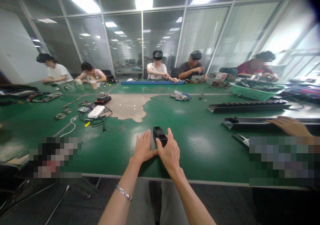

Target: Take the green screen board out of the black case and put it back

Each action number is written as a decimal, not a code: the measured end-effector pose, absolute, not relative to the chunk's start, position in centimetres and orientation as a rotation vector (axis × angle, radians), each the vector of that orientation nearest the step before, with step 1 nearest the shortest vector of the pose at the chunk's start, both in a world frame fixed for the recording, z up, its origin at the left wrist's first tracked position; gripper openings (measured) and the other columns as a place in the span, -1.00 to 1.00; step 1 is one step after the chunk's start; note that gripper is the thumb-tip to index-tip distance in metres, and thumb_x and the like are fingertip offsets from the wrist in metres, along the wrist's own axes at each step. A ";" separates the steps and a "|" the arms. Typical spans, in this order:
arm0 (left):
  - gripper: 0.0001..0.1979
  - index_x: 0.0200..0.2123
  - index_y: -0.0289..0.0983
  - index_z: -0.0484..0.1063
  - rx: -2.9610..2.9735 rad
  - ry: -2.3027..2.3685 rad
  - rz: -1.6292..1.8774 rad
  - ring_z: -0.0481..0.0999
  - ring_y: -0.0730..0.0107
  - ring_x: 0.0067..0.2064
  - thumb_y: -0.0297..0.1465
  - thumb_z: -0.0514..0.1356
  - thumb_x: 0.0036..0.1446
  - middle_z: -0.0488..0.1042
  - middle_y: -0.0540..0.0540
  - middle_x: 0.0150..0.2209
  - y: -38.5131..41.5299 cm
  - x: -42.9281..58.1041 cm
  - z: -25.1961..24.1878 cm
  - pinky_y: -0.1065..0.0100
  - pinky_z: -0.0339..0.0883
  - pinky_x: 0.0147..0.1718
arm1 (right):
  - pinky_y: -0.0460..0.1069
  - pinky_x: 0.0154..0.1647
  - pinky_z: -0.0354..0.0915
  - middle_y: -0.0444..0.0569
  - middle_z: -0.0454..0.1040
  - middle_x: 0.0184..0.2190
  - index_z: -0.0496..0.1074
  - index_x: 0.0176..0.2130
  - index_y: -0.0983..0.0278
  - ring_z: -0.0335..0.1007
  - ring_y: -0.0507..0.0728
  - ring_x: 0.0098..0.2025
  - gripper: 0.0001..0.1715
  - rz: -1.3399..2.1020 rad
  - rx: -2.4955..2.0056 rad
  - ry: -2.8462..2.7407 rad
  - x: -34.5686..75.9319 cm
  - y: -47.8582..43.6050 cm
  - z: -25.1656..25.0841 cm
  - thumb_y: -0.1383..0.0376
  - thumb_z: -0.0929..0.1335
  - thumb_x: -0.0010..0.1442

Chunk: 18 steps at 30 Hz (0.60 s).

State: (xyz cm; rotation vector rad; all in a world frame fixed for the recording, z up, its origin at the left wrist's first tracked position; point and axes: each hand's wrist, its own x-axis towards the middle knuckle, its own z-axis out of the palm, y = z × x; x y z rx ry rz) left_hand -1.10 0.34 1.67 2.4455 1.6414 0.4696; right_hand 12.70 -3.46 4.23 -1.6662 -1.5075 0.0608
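A small black box-like device (159, 134) lies on the green table (200, 145) straight in front of me. My right hand (170, 151) rests over its near end with fingers bent around it. My left hand (143, 147) lies flat on the table just left of the device, fingers stretched forward and the thumb reaching toward my right hand. A silver bracelet (123, 192) sits on my left wrist.
To the right, another person's hand (290, 125) rests on a long black strip (250, 122); a second strip (247, 105) lies behind it. A white device with black cables (96, 113) lies to the left. Several people sit along the far edge. A worn beige patch (130, 106) marks the table's middle.
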 end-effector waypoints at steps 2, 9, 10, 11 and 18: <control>0.07 0.39 -0.38 -0.26 2.441 1.640 0.477 -0.10 -0.02 0.40 0.13 0.10 0.05 -0.11 -0.31 0.41 0.3 -1.1 1.8 -0.10 -0.31 0.32 | 0.17 -0.01 0.32 0.21 0.48 0.00 0.01 0.34 0.40 0.42 0.30 -0.02 -0.14 0.072 -1.618 -1.467 13.0 -3.2 5.2 0.07 0.29 0.22; 0.17 0.39 -0.37 -0.22 2.415 1.653 0.485 -0.08 -0.04 0.39 0.29 0.08 -0.04 -0.07 -0.32 0.40 0.1 -1.0 2.1 -0.09 -0.34 0.33 | 0.19 0.06 0.28 0.19 0.47 0.04 0.00 0.34 0.36 0.39 0.31 0.05 -0.13 0.024 -1.603 -1.323 16.6 -2.7 5.8 0.04 0.30 0.20; 0.16 0.39 -0.36 -0.21 2.416 1.654 0.483 -0.09 -0.04 0.40 0.29 0.08 -0.03 -0.06 -0.31 0.40 0.1 -0.9 2.2 -0.09 -0.35 0.33 | 0.19 0.05 0.28 0.19 0.47 0.03 0.01 0.34 0.37 0.40 0.32 0.04 -0.12 0.027 -1.629 -1.315 17.2 -2.7 5.5 0.05 0.30 0.20; 0.15 0.39 -0.36 -0.20 2.417 1.657 0.479 -0.09 -0.03 0.40 0.28 0.07 -0.03 -0.06 -0.31 0.40 0.1 -0.9 2.2 -0.08 -0.35 0.33 | 0.19 0.04 0.28 0.20 0.48 0.02 0.01 0.34 0.38 0.40 0.32 0.03 -0.12 0.029 -1.651 -1.307 17.7 -2.7 5.1 0.05 0.29 0.20; 0.14 0.39 -0.39 -0.22 2.433 1.648 0.469 -0.09 -0.06 0.40 0.28 0.04 0.01 -0.08 -0.33 0.40 0.0 -1.0 2.4 -0.10 -0.32 0.32 | 0.17 0.00 0.30 0.24 0.47 0.03 0.03 0.32 0.42 0.43 0.33 0.00 -0.15 0.038 -1.698 -1.326 18.9 -3.0 2.9 0.06 0.27 0.20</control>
